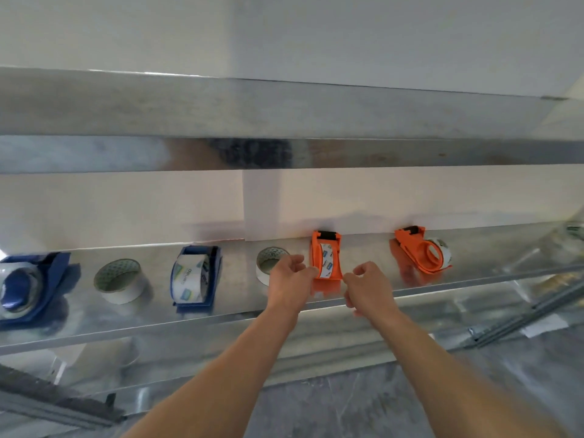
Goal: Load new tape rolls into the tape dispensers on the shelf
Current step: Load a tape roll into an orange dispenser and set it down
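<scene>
An orange tape dispenser (327,257) with a printed roll in it stands on the metal shelf (196,320), its back against the wall. My left hand (289,281) is at its left side, fingertips touching its edge, fingers loosely curled around nothing. My right hand (366,287) hovers just off its front right corner, also loosely curled and holding nothing. A loose white tape roll (268,259) lies partly hidden behind my left hand. Further left are a blue dispenser (196,275) holding a roll, another loose roll (120,281), and a second blue dispenser (28,289).
A second orange dispenser (422,251) with a roll lies on its side to the right. An upper metal shelf (284,121) overhangs the working shelf. Metal rails (521,317) and clutter sit at the lower right, and a grey floor shows below.
</scene>
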The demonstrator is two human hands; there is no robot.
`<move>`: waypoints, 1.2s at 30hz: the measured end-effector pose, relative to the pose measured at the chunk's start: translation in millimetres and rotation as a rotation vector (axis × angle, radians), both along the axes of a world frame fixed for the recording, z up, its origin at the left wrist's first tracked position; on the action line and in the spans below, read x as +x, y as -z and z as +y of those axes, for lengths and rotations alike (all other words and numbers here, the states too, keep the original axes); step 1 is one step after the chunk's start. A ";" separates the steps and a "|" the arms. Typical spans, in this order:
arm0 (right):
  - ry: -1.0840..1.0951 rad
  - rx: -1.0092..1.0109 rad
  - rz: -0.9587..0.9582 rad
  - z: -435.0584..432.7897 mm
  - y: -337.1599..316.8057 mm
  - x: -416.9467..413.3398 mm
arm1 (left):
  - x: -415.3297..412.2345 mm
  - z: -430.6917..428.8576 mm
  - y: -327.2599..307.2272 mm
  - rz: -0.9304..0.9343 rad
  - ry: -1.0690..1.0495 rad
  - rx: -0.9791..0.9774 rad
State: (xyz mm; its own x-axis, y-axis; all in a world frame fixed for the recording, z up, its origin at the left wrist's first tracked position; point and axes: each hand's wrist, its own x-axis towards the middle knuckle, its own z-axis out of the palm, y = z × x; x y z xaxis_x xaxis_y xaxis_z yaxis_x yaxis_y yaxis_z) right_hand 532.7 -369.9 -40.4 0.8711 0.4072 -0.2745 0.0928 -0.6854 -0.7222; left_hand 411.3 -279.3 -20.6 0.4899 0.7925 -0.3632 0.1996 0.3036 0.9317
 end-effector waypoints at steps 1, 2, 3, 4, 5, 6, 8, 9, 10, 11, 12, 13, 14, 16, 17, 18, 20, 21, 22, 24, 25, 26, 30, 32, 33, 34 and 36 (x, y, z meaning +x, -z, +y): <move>0.002 -0.009 0.002 -0.6 2.5 1.3 | 1.2 0.3 0.6 0.002 0.004 -0.005; 0.004 -0.016 0.000 -0.7 3.7 3.0 | 3.1 1.2 1.7 0.005 0.009 -0.011; 0.004 -0.015 -0.007 -0.6 4.2 5.2 | 5.5 2.0 2.9 0.010 0.014 -0.016; 0.005 -0.013 -0.010 -0.4 4.5 7.9 | 7.8 2.6 3.5 0.015 0.018 -0.018; 0.007 -0.009 -0.010 -0.1 4.6 10.6 | 10.3 3.1 3.7 0.017 0.017 -0.019; 0.008 -0.005 -0.006 0.3 3.0 12.7 | 13.0 3.5 4.3 0.019 0.013 -0.019; 0.006 0.001 0.013 0.9 1.4 18.3 | 18.5 3.5 5.9 0.026 0.005 -0.024; 0.000 0.004 0.025 0.8 1.5 21.7 | 21.7 2.9 6.7 0.030 0.001 -0.025; -0.007 0.006 0.035 0.7 1.3 25.2 | 25.3 2.4 7.5 0.035 -0.005 -0.025; -0.016 0.009 0.043 0.8 1.9 29.2 | 28.8 2.0 8.2 0.039 -0.016 -0.022; -0.027 0.008 0.046 1.0 2.7 33.3 | 32.7 1.8 8.8 0.044 -0.029 -0.021; -0.041 0.006 0.046 1.3 3.6 37.7 | 36.6 1.4 9.3 0.044 -0.045 -0.019; -0.057 0.003 0.046 1.7 4.5 42.4 | 40.3 0.9 9.5 0.043 -0.061 -0.019; -0.082 0.004 0.052 2.7 4.8 51.4 | 47.8 -1.1 9.6 0.049 -0.095 -0.015; -0.096 0.003 0.054 3.3 6.0 56.4 | 51.4 -2.5 9.7 0.056 -0.112 -0.012; -0.113 0.000 0.055 3.5 7.2 62.2 | 55.1 -3.8 9.5 0.065 -0.130 -0.009; -0.152 -0.010 0.055 4.4 9.6 75.2 | 62.5 -6.6 8.6 0.084 -0.163 0.001; -0.168 -0.009 0.054 5.6 11.2 82.4 | 66.5 -7.7 8.8 0.095 -0.179 0.009; -0.182 -0.004 0.056 6.8 11.0 88.4 | 70.3 -8.8 8.5 0.107 -0.193 0.016; -0.217 0.009 0.072 8.5 8.6 97.8 | 77.3 -10.8 8.1 0.131 -0.219 0.037; -0.238 0.012 0.082 9.0 7.2 101.8 | 80.5 -11.6 8.7 0.139 -0.234 0.047; -0.256 0.018 0.093 9.7 6.3 105.7 | 83.9 -12.0 9.8 0.142 -0.252 0.053; -0.316 0.023 0.085 13.1 7.6 120.8 | 94.0 -14.9 12.6 0.148 -0.329 0.049; -0.349 0.017 0.083 13.1 9.6 125.3 | 97.2 -16.7 14.6 0.153 -0.358 0.033; -0.360 0.014 0.084 12.8 10.9 126.7 | 98.7 -17.7 15.7 0.159 -0.369 0.022; -0.368 0.014 0.083 12.8 12.2 127.6 | 100.0 -18.2 16.8 0.167 -0.374 0.009; -0.384 0.016 0.085 15.1 15.0 128.8 | 101.0 -18.4 18.8 0.178 -0.385 -0.021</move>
State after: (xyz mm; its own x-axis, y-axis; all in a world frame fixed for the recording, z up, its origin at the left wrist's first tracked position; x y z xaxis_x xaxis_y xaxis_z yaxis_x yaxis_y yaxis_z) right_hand 661.5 -354.9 -55.4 0.6290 0.7039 -0.3301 0.2800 -0.6012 -0.7484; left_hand 512.3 -297.7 -39.4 0.0881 0.8968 -0.4336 0.2247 0.4062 0.8857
